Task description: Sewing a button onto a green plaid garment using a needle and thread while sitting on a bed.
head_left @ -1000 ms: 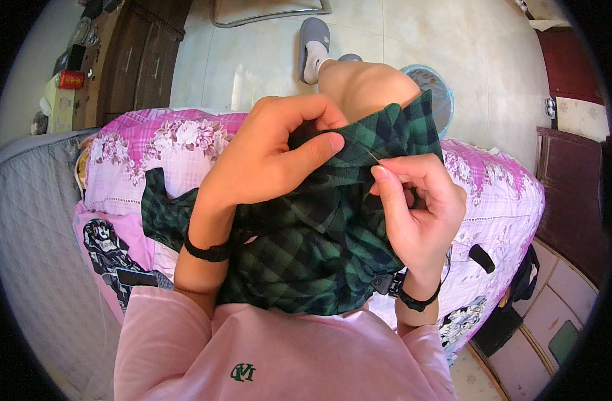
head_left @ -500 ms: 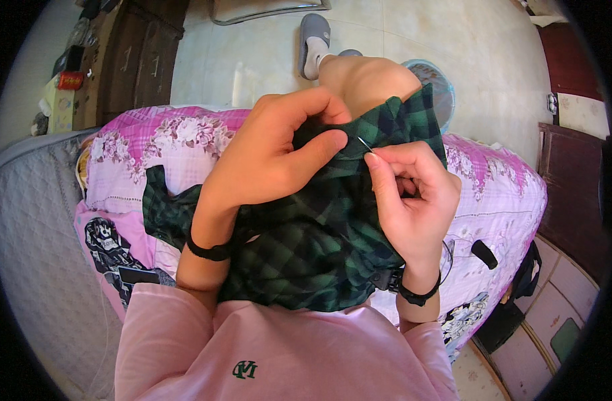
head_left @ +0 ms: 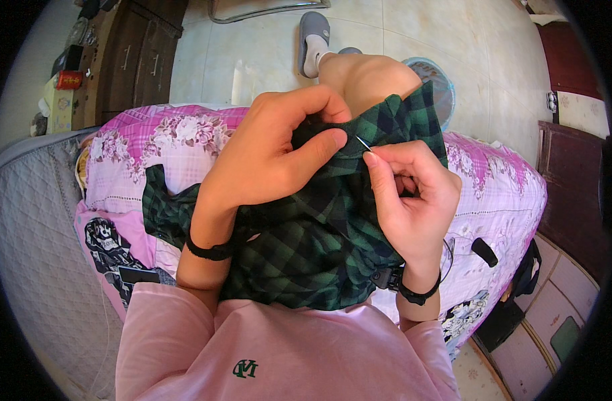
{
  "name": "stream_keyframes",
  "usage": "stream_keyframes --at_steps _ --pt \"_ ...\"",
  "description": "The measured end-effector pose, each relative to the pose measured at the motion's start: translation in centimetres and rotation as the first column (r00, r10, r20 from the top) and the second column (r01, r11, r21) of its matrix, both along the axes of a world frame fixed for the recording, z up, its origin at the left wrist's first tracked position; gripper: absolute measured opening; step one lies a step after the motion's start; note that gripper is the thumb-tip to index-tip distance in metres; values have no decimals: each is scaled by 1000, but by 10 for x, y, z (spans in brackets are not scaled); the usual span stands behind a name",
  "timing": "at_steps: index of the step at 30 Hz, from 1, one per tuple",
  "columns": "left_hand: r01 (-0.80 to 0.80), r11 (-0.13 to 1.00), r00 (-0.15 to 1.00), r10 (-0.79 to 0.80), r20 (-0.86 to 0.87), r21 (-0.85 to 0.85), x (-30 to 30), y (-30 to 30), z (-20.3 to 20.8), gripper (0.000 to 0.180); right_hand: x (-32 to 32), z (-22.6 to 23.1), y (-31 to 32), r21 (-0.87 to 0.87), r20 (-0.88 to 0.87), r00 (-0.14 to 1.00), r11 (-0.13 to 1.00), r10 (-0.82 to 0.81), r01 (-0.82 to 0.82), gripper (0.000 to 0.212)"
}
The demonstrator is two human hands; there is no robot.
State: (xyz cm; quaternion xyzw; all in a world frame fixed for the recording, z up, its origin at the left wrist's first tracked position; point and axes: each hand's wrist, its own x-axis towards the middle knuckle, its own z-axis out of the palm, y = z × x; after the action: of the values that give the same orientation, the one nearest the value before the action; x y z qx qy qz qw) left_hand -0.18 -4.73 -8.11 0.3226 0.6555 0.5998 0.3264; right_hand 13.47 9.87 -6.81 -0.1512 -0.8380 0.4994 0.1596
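Observation:
A green and dark plaid shirt (head_left: 306, 247) lies bunched across my lap, one sleeve trailing to the left. My left hand (head_left: 279, 147) pinches a fold of its cloth between thumb and fingers near my raised knee. Between the thumb and forefinger of my right hand (head_left: 416, 190) is a thin, shiny sewing needle (head_left: 364, 144), its tip pointing up and left toward the pinched fold. A small gap shows between the needle tip and my left thumb. Whether the needle carries a thread I cannot make out.
I sit on a bed with a pink floral sheet (head_left: 500, 180). A phone (head_left: 138, 275) and dark patterned cloth lie to the left, a small black object (head_left: 484, 252) to the right. A blue-rimmed bin (head_left: 442, 90) stands beyond my knee. Wooden drawers (head_left: 135, 60) stand far left.
Both hands keep nearly the same place and hold. The needle has tilted very slightly in my right fingers, and its shaft catches more light.

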Motion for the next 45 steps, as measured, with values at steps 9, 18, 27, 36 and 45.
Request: stream_keyframes --at_steps 9,18,27,36,45 --pt "9 1000 1000 -9 -26 -4 -1 -1 1 15 -3 0 -6 -26 -49 994 995 -100 99 8" --pt "0 1000 1000 1 -19 9 -1 0 -1 14 -4 2 -5 -28 -29 996 996 -86 85 8" --pt "6 1000 1000 -7 -9 -30 -1 -1 1 14 -4 2 -4 -3 -24 997 997 -72 72 8" --pt "-57 997 962 42 -270 -47 2 1 9 13 -4 5 -6 -4 -10 995 995 -96 96 9" --pt "-188 974 625 216 -750 124 25 7 22 24 -8 20 -10 6 -11 997 997 -73 73 9"
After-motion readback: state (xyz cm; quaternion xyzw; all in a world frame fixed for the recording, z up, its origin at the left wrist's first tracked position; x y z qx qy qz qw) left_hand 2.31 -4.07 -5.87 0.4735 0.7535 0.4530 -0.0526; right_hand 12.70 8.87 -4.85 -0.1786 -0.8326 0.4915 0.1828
